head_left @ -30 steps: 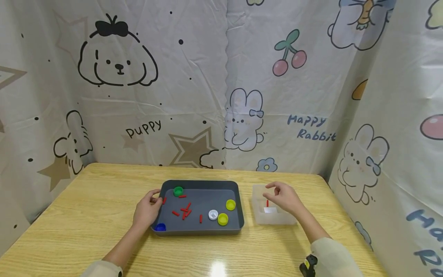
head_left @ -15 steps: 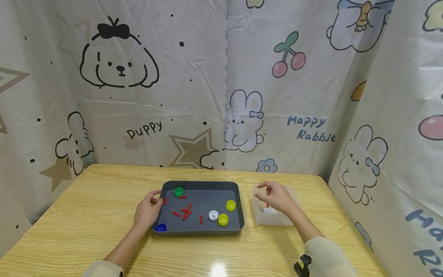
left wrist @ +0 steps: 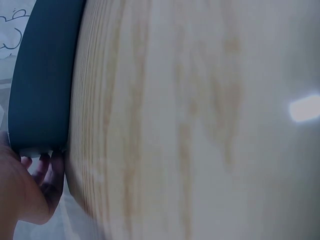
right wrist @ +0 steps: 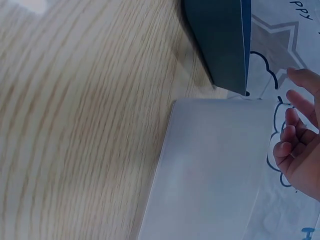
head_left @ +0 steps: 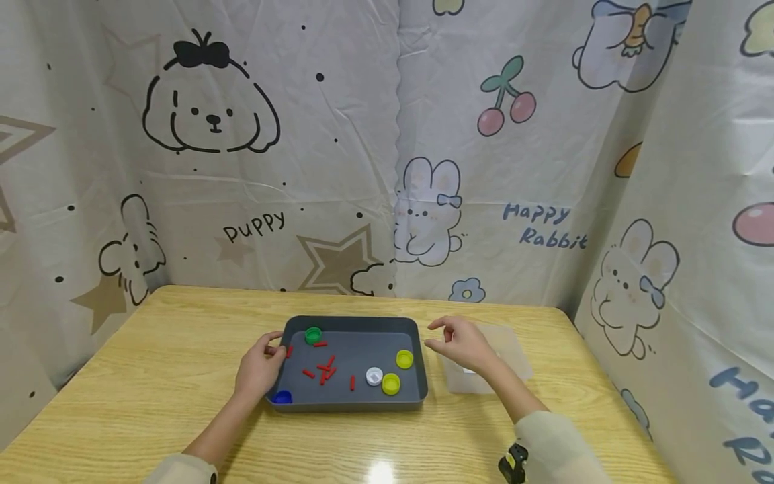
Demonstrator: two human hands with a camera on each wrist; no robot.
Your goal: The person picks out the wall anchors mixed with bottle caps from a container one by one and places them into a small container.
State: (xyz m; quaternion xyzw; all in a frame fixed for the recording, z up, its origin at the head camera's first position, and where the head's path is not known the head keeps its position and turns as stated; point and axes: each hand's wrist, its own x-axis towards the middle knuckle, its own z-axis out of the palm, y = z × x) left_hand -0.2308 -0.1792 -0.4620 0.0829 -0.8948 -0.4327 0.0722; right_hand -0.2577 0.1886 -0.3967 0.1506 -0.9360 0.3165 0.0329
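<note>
A dark grey rectangular tray [head_left: 347, 407] lies on the table with short red sticks [head_left: 353, 382] scattered in it. Also inside are a green cap [head_left: 312, 335], a blue cap [head_left: 282, 397], a white cap [head_left: 374, 376] and two yellow caps [head_left: 391, 384]. My left hand [head_left: 256, 370] grips the tray's left side; the left wrist view has its fingers [left wrist: 56, 172] tucked against the tray's end. My right hand [head_left: 462, 344] hovers above the left part of a translucent box [head_left: 514, 346], thumb and forefinger apart with nothing between them.
A white label or paper piece [head_left: 468, 371] shows in the box, partly covered by my right arm. The box stands just right of the tray. A wooden table [head_left: 199, 336] carries both, and a printed curtain [head_left: 338, 168] hangs behind and at the sides.
My right hand has moved left, from over the middle of the box toward the tray's right rim. A red stick visible in the box earlier is now hidden. The left hand stays put.
</note>
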